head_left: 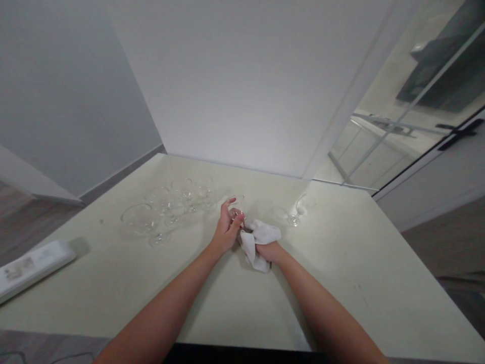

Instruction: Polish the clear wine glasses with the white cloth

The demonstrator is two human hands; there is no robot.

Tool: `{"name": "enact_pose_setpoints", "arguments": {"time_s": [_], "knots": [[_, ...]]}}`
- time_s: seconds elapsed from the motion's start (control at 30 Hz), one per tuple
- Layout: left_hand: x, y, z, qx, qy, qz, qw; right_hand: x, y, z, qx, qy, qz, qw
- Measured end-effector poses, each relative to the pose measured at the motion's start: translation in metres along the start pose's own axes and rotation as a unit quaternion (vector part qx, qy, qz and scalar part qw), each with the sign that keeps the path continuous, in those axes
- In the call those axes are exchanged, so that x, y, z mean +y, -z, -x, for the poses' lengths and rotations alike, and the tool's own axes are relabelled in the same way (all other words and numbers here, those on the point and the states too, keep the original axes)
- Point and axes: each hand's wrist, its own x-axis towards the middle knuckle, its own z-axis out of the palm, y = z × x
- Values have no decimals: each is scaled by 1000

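Note:
My left hand [228, 226] is closed around the bowl of a clear stemmed glass [238, 202], held over the middle of the table. A white cloth [261, 236] covers most of my right hand [270, 251], whose fingers are wrapped in it at the glass's lower end. The cloth hides the foot of the glass and most of those fingers. To the left stand several more stemmed glasses [138, 220] in a loose group. One other stemmed glass [294, 219] stands by itself to the right of the cloth.
The pale table [326, 283] reaches back to a white wall panel [242, 91]. A white box-like packet [36, 268] lies at its left edge. At the right is a glass-paned door with a black handle [460, 134].

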Motion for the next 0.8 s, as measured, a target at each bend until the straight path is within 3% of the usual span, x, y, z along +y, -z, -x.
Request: {"name": "enact_pose_setpoints", "arguments": {"time_s": [0.5, 0.8], "knots": [[0, -1, 0, 5, 3, 23, 1000, 0, 0, 0, 5, 14, -6, 1000], [3, 0, -3, 36, 79, 19, 996, -1, 2, 0, 5, -3, -5, 1000]]}}
